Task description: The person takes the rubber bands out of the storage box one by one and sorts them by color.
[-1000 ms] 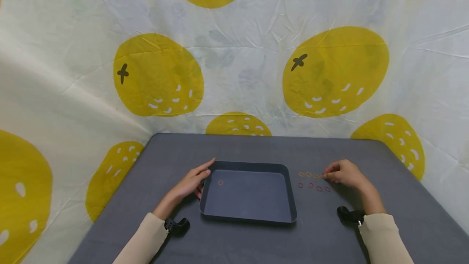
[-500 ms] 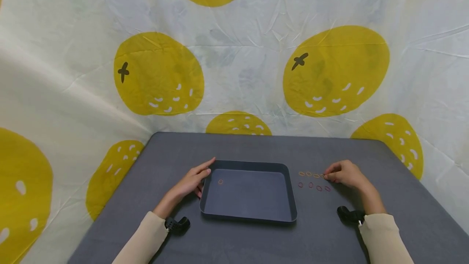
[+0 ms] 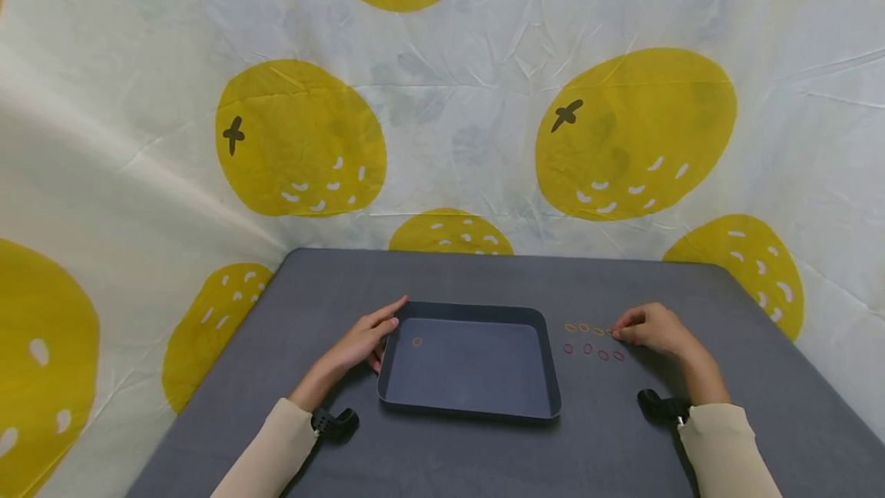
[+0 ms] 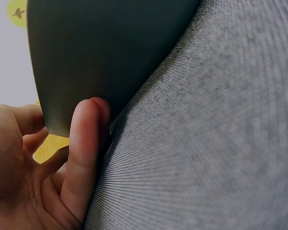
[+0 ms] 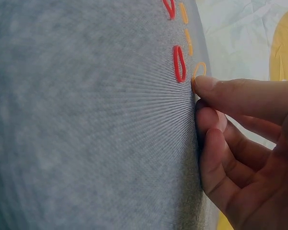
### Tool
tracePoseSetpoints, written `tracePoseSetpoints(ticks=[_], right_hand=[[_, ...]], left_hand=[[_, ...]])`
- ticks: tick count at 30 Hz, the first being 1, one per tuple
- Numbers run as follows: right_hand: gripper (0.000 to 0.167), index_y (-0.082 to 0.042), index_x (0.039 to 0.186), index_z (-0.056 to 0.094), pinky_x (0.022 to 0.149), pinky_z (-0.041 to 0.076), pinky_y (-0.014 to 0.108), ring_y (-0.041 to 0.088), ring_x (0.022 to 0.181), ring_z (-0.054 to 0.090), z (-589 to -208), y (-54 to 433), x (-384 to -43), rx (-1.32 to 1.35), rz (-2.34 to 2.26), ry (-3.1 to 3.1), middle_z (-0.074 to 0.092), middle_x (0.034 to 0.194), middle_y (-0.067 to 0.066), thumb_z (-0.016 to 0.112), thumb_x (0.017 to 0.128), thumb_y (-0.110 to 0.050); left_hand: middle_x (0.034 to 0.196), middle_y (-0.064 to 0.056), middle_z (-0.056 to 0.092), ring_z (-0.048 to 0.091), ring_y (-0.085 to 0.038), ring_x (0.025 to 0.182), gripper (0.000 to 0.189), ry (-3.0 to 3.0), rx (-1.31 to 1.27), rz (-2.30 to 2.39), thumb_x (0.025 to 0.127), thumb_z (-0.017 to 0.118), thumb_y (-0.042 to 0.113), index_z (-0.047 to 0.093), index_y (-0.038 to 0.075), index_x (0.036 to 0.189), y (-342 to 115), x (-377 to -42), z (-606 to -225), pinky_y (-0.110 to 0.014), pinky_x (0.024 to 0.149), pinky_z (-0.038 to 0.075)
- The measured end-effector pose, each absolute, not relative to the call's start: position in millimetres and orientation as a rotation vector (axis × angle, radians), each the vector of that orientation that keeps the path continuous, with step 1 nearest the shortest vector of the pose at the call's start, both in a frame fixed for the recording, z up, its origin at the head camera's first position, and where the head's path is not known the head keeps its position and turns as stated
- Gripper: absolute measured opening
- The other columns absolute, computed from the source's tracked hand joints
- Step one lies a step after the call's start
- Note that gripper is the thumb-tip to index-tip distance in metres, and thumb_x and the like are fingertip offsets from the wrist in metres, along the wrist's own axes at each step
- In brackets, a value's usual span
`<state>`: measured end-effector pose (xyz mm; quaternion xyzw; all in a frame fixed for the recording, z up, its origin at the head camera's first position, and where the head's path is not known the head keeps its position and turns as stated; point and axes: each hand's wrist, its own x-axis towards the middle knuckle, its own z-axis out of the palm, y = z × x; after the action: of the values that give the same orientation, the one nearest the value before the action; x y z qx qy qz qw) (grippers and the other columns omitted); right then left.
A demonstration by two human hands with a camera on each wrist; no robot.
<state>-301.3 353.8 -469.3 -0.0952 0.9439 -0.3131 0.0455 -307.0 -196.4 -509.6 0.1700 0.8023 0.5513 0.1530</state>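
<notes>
My left hand [image 3: 359, 342] grips the left wall of a dark grey tray [image 3: 553, 383], thumb at the rim. In the left wrist view, curled fingers [image 4: 84, 139] press the tray's outer wall [image 4: 101, 48]. One small orange rubber band [image 3: 416, 343] lies inside the tray near its back left. Right of the tray, my right hand [image 3: 650, 327] pinches an orange rubber band [image 5: 200, 68] at the table surface, its loop partly hidden under the thumb. It is the right end of a row of orange bands [image 3: 584, 327]. Several red rubber bands [image 3: 588, 349] form a row nearer me.
A grey cloth-covered table [image 3: 484, 459] bears everything. Behind it and at the sides hangs a white curtain [image 3: 456, 129] printed with yellow fruit. Black wrist cameras sit on the left wrist [image 3: 335, 426] and right wrist [image 3: 662, 406].
</notes>
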Motion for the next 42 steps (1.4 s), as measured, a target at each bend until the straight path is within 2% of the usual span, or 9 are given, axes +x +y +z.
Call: tracePoseSetpoints(ticks=[4,14,25,35,42], right_hand=[[0.016,0.0,0.098,0.08,0.061,0.051,0.024,0.008,0.07,0.058,-469.5,354.4,-302.3,-0.297,-0.947,2.888,0.073,0.085,0.006,0.075,0.094,-0.014],[0.014,-0.001,0.095,0.08,0.061,0.053,0.024,0.009,0.07,0.059,-472.6,356.9,-304.6,-0.3,-0.963,2.887,0.074,0.085,0.005,0.075,0.093,-0.013],[0.018,0.002,0.1,0.079,0.063,0.054,0.024,0.006,0.072,0.06,-471.7,356.2,-306.5,-0.313,-1.081,2.859,0.076,0.092,0.011,0.075,0.094,-0.014],[0.018,0.003,0.103,0.078,0.065,0.056,0.025,0.009,0.074,0.063,-461.2,348.9,-305.1,-0.346,-1.136,2.841,0.076,0.096,0.013,0.072,0.097,-0.013],[0.023,0.004,0.106,0.077,0.062,0.054,0.029,0.017,0.071,0.062,-446.1,338.6,-300.0,-0.34,-1.2,2.868,0.074,0.093,0.016,0.072,0.098,-0.017]], left_hand=[[0.155,-0.028,0.047,0.063,-0.015,0.05,0.056,2.295,0.474,1.589,0.112,0.046,0.036,0.029,0.03,0.165,-195.3,-306.1,-508.6,-0.037,0.048,0.059],[0.153,-0.027,0.049,0.063,-0.015,0.05,0.055,2.309,0.443,1.582,0.112,0.046,0.039,0.029,0.033,0.164,-194.1,-305.6,-507.3,-0.035,0.049,0.059],[0.159,-0.026,0.042,0.062,-0.015,0.05,0.056,2.312,0.452,1.583,0.111,0.046,0.04,0.03,0.034,0.164,-193.3,-305.1,-508.0,-0.036,0.048,0.059],[0.128,-0.029,0.062,0.063,-0.015,0.05,0.057,2.31,0.474,1.58,0.111,0.046,0.04,0.029,0.031,0.165,-194.5,-302.5,-509.3,-0.036,0.049,0.06],[0.152,-0.029,0.049,0.063,-0.015,0.05,0.057,2.299,0.485,1.591,0.111,0.046,0.04,0.029,0.03,0.165,-193.7,-303.8,-509.6,-0.036,0.048,0.059]])
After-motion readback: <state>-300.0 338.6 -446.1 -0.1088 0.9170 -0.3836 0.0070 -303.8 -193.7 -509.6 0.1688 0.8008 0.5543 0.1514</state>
